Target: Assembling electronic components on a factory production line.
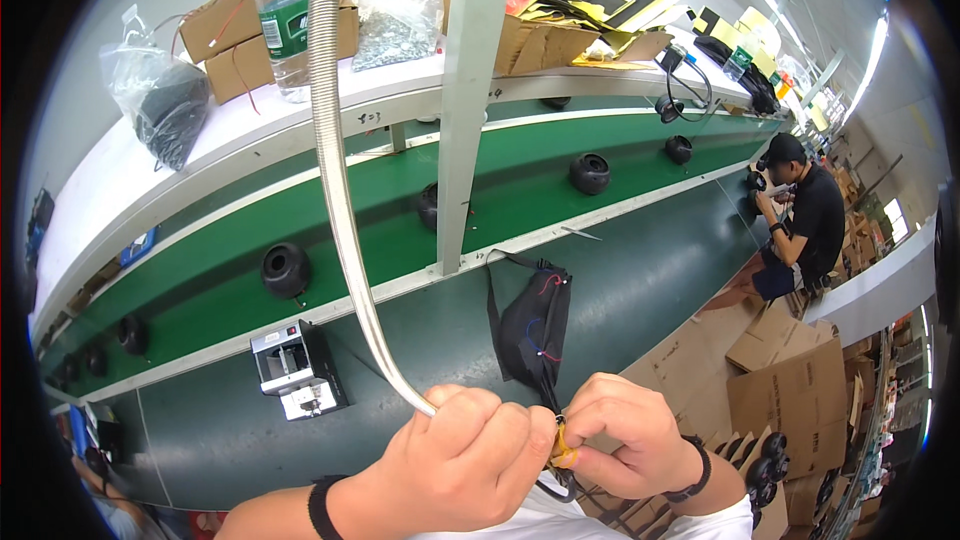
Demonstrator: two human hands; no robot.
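Observation:
My left hand (462, 462) is closed around the lower end of a silvery flexible metal tube (345, 240), which hangs from above and bends toward me. Beside it, the fingers of my right hand (625, 437) pinch a small yellow piece (566, 444) whose exact kind I cannot make out. The two hands nearly touch, just over the bench's near edge. Dark cord or strap shows around the yellow piece. Right behind my hands, a black fabric bag (535, 325) with thin red and blue wires lies on the dark green bench (640, 270).
A small black-and-white machine (292, 368) stands on the bench at left. Beyond runs a green conveyor belt (370, 215) carrying several round black housings (286, 270). A post (470, 110) supports a shelf with a bottle (287, 30) and bags. A co-worker (800, 220) sits at right near cardboard boxes (790, 400).

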